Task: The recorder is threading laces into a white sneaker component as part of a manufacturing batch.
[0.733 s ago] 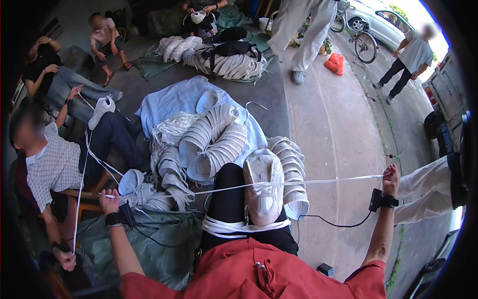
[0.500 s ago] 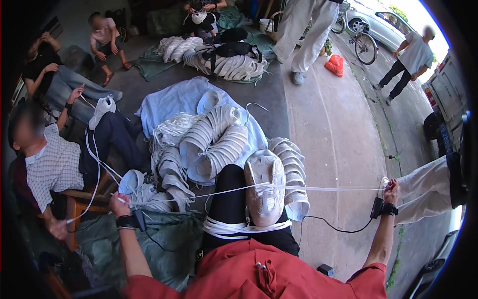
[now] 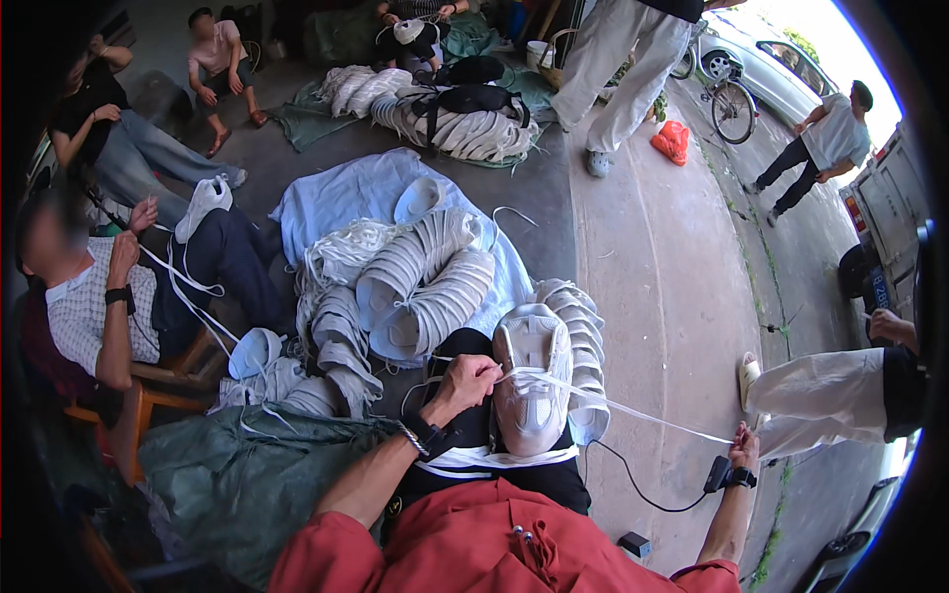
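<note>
A white shoe upper rests on my lap, with a white shoelace run through its front. Beside the shoe's left edge, my left hand pinches the lace close to the holes. Out to the right, my right hand grips the other stretch of lace and holds it fairly taut. More white laces lie across my thighs below the shoe. Both wrists wear black bands with small dark devices.
Stacked white shoe uppers lie on a pale blue cloth ahead. Another stack stands beside my right leg. A green sheet spreads at left, near a seated person lacing a shoe. Someone stands close at right.
My left hand has come in from far left to the shoe's edge. My right hand has dropped lower and slightly inward, so the lace now slopes down to the right.
</note>
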{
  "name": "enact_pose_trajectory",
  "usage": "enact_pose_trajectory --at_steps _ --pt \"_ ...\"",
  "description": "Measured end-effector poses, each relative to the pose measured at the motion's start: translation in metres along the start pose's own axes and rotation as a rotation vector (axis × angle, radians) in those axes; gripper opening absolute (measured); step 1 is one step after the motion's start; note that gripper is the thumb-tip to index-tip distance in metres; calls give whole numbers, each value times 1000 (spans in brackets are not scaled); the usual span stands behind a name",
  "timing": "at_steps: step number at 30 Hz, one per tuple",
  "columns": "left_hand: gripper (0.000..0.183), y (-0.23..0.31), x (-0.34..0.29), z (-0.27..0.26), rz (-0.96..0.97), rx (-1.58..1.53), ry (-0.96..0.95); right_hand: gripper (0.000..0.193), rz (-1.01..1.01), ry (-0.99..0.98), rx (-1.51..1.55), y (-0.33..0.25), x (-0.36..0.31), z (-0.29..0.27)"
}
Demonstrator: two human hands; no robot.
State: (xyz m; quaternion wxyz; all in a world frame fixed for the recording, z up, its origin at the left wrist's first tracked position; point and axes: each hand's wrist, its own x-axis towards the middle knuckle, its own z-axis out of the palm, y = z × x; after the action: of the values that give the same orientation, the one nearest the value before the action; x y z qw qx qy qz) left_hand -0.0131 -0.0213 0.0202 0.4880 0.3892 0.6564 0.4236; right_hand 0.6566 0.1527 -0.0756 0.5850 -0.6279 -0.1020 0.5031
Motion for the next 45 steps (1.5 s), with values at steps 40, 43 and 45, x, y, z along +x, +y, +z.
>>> enact_pose_trajectory --at_steps 40,43,45 --pt "23 19 12 18 263 758 142 11 15 -1134 -433 143 -314 325" --pt "22 15 9 18 367 704 192 13 -209 -1093 -643 141 -317 330" --pt "22 14 5 17 271 640 199 14 -736 -1109 -844 140 -320 333"
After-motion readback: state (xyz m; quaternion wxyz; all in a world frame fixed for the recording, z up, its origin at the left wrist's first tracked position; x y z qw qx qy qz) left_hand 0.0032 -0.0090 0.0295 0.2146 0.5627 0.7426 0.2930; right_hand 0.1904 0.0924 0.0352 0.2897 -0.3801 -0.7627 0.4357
